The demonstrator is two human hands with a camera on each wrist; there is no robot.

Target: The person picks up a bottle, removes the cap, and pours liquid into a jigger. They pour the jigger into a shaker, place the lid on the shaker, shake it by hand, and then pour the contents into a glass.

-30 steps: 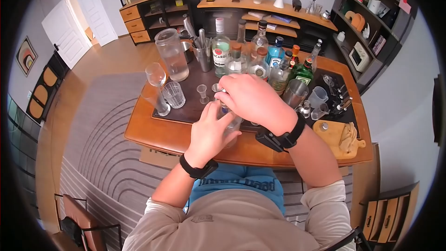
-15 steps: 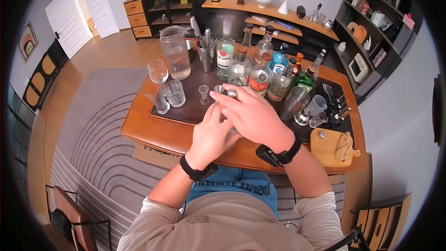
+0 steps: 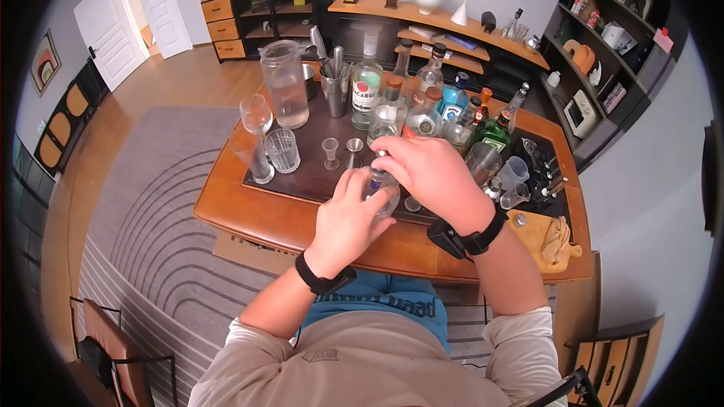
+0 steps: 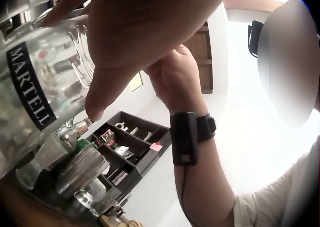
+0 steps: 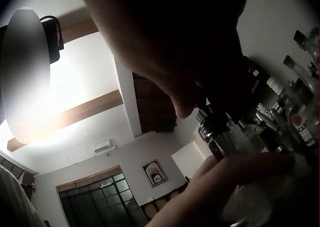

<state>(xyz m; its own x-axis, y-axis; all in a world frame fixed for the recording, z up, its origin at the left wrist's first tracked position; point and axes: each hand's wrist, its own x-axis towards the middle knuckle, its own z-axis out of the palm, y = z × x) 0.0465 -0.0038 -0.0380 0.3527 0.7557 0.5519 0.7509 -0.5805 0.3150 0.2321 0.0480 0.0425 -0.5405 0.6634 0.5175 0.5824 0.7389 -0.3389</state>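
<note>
A clear glass bottle (image 3: 388, 194) stands near the front edge of the table, and its dark label reads MARTELL in the left wrist view. My left hand (image 3: 341, 220) grips the body of this bottle, thumb on the near side. Over its neck, my right hand (image 3: 441, 181) pinches the silver cap (image 3: 381, 154) between thumb and fingers. The right wrist view is dark, showing the bottle neck (image 5: 212, 129) just under the right fingertips. Two small jiggers, one (image 3: 330, 153) further left and one (image 3: 354, 152) nearer, stand beyond the left hand.
Several liquor bottles (image 3: 366, 94) crowd the back of the table. At left are a water jug (image 3: 285, 87), a cut-glass tumbler (image 3: 283, 152) and a wine glass (image 3: 256, 114). A shaker tin (image 3: 483, 157), clear measuring cups (image 3: 514, 172) and a wooden board (image 3: 539, 245) stand at right.
My right hand has gone from lying flattened over the silver cap to pinching it, shifting slightly right. More of the bottle shows now. My left hand has stayed round the bottle.
</note>
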